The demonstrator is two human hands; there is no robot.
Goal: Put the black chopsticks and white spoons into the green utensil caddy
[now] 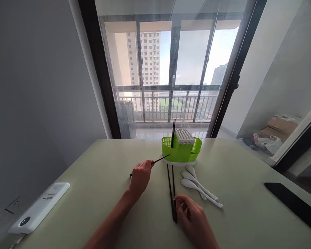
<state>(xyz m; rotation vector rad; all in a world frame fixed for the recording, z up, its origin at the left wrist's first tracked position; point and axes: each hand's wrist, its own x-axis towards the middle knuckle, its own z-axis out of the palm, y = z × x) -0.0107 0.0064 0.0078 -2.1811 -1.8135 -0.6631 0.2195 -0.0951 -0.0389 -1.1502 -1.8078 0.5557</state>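
My left hand (142, 174) is closed around a dark chopstick (160, 159), which slants up to the right above the table; its thick end pokes out on the left. Two more dark chopsticks (170, 188) lie lengthwise on the table. My right hand (191, 216) has curled fingers, with the fingertips pinched at the right one of these. A green utensil holder (180, 154) with a white slotted top stands beyond my hands, and dark chopsticks (173, 133) stand upright in its left compartment. Several white spoons (197, 183) lie overlapping to the right of the table chopsticks.
The pale table (106, 162) reaches toward a glass door. At its left edge lies a white power strip (41, 207). A flat black object (292, 204) lies at the right edge. Cardboard boxes (282, 126) and bags sit on the floor at far right.
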